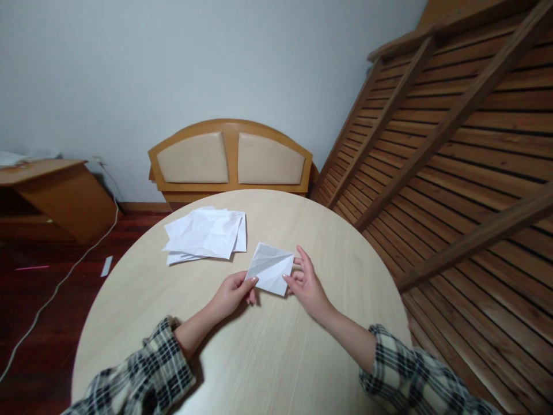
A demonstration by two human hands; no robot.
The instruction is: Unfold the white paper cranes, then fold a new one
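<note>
A small folded white paper (271, 267) with diagonal creases lies near the middle of the round pale wooden table (259, 357). My left hand (233, 293) pinches its near left corner between thumb and fingers. My right hand (307, 282) rests at the paper's right edge with fingers stretched out, the fingertips touching the edge. Both arms wear plaid sleeves.
A loose stack of crumpled white sheets (206, 234) lies on the table's far left part. Behind the table stands a wooden chair (231, 158) with beige pads. A slatted wooden frame (453, 155) leans at the right. A low wooden cabinet (52, 196) and a white cable (64, 276) are at the left.
</note>
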